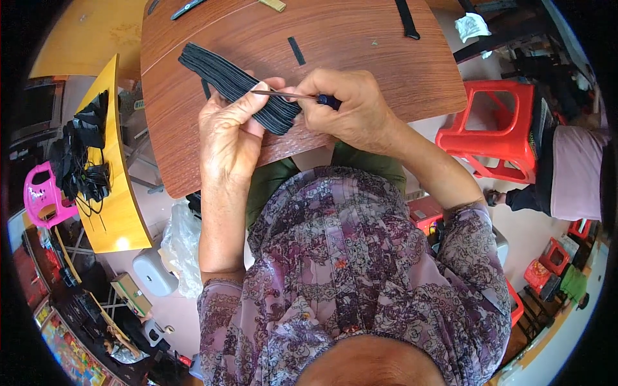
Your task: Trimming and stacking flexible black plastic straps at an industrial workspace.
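Observation:
Over the near part of the table, my left hand (pixel 233 125) is closed on a thick stack of black fabric strips (pixel 222 67), its thumb on top. The stack slants from far left down to near right, with its layered end by my right hand. My right hand (pixel 344 103) grips a thin metal tool (pixel 327 101) with a dark blue handle. Its narrow shaft points left across the stack, and the tip reaches my left thumb. I cannot tell whether the shaft touches the strips.
On the brown wooden table (pixel 360 38) lie a short black strip (pixel 296 51), a longer black strap (pixel 407 19) and a tan piece (pixel 273 4). A red stool (pixel 499 128) and a person in a pink top (pixel 575 170) are at the right. Black cables (pixel 93 177) lie on a yellow table at left.

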Tool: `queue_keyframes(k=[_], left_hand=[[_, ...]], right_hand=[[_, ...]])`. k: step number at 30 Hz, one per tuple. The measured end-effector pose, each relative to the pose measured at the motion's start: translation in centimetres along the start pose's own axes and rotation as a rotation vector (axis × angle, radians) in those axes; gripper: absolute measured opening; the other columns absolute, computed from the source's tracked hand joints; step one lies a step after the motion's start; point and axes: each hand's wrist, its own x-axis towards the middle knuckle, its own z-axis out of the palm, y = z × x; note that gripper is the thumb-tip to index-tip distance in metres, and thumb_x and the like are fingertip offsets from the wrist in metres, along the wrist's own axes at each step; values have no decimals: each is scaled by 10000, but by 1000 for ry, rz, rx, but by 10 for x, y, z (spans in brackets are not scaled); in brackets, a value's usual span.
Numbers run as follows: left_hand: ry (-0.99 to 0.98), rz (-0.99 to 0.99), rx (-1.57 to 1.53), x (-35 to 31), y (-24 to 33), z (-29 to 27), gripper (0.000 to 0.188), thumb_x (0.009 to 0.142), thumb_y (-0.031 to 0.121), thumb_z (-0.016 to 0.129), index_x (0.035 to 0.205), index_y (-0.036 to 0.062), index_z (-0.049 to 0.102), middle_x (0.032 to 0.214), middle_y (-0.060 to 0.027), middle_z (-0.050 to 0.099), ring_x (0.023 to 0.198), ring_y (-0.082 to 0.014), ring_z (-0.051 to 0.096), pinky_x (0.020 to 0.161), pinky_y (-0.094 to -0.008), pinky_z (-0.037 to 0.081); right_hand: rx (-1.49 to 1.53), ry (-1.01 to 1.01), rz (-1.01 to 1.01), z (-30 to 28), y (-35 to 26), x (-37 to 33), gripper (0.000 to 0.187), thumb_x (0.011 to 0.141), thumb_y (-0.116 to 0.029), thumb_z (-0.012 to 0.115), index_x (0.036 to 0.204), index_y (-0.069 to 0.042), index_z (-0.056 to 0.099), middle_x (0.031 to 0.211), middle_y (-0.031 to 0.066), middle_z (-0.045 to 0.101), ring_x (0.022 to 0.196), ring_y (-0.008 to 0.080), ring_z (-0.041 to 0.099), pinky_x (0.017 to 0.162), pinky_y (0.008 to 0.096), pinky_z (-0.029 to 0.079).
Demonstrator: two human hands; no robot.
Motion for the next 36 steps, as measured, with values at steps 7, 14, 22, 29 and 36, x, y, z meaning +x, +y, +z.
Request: queue_keyframes(k=[7, 14, 22, 29, 36], left_hand=[[-67, -29, 95, -2, 0, 1, 367, 746, -164, 586, 1076, -49, 476, 940, -255, 628, 872, -303, 657, 758, -358, 585], [-95, -85, 126, -2, 2, -1, 379, 741, -156, 603, 1076, -49, 463, 909, -213, 628, 827, -303, 665, 695, -388, 597], [-178, -108, 295, -7, 9, 13, 429, 714, -128, 662, 1085, -61, 458, 821, -159, 625, 614, -269, 656, 505, -363, 575], [-156, -145, 215, -7, 4, 13, 462, 653, -130, 656, 1072, -70, 470, 758, -163, 614, 500, -272, 612, 364, -350, 487], [-64, -199, 149, -5, -3, 9, 445, 605, -116, 555, 1043, -71, 494, 730, -177, 599, 432, -266, 546, 325, -371, 434]], right_hand=[[-95, -9, -115, -4, -4, 2, 123, 754, 43, 638, 863, 5, 595, 678, 40, 580, 660, 91, 638, 528, 222, 484], [17, -18, 44, -6, -1, 4, 134, 699, -78, 676, 723, -47, 547, 654, 141, 595, 599, 305, 616, 512, 381, 468], [-150, -8, -200, -9, -13, 12, 159, 709, -96, 657, 717, -46, 506, 604, 121, 575, 563, 303, 599, 492, 392, 457], [-117, -9, -111, -10, -7, 10, 120, 690, -86, 648, 725, -36, 546, 637, 145, 589, 587, 310, 613, 516, 387, 473], [0, -68, 63, -7, -4, 10, 96, 710, -86, 642, 744, -17, 584, 634, 139, 594, 572, 261, 610, 523, 340, 470]])
